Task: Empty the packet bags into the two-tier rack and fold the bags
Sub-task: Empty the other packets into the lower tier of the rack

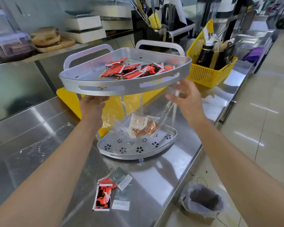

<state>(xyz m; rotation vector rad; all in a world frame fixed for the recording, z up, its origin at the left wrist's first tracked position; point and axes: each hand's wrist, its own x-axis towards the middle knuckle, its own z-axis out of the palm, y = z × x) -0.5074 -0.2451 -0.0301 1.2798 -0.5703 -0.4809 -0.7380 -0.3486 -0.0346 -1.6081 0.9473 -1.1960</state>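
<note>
We look down on a steel counter (pixel 170 169) with the two-tier rack (pixel 121 86) standing in the middle of it. Behind the rack leans a yellow board (pixel 69 100). To the right stands a yellow basket (pixel 208 71) that holds a dark bottle and other items we cannot make out. On the floor at lower right is a bin (pixel 202 200) lined with a pale bag. In front of the rack a few loose packets (pixel 112 192) lie on the counter, one red and black, the others grey and white. A second clear bag (pixel 39 145) lies flat on the counter to the left.

The wide rim of the upper tier (pixel 184 63) stands in our way. It covers the fingertips of the left hand (pixel 92 102), which reaches in under it, so we cannot tell whether that hand grips anything. The right hand (pixel 185 95) is just below the rim on the other side and pinches the top edge of the clear bag (pixel 121 126) between thumb and fingers.

The upper tier holds a heap of red packets (pixel 131 69), lying mostly toward its right half. The clear bag hangs between the two tiers, its bottom resting on the lower tier (pixel 138 149). Inside it, white and brown packets (pixel 143 126) are bunched at the bottom end. The front of the lower tier shows bare metal with flower-shaped cutouts.
</note>
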